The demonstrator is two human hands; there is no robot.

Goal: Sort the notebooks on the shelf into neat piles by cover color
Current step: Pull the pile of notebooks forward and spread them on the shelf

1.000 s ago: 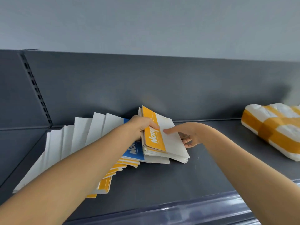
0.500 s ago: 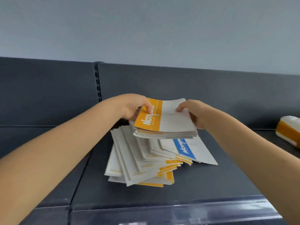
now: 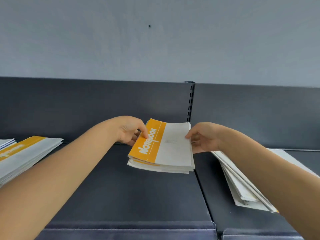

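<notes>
Both hands hold a stack of orange-and-white notebooks (image 3: 166,146) just above the dark shelf (image 3: 129,193), near the joint between two shelf sections. My left hand (image 3: 129,131) grips the stack's orange spine side, thumb on top. My right hand (image 3: 203,137) grips its white right edge. A neat pile with an orange-banded cover (image 3: 26,153) lies at the far left, with blue-edged notebooks (image 3: 7,142) behind it. A fanned heap of white notebooks (image 3: 242,184) lies at the right, partly hidden under my right forearm.
The dark back panel (image 3: 103,104) has a slotted upright (image 3: 190,101) just behind the held stack. A pale wall rises above it. A plastic price rail (image 3: 131,233) runs along the shelf's front edge.
The held stack has come off the fanned heap and moved left with both hands. The view has swung left: the heap is now at the right and the left pile has come into view.
</notes>
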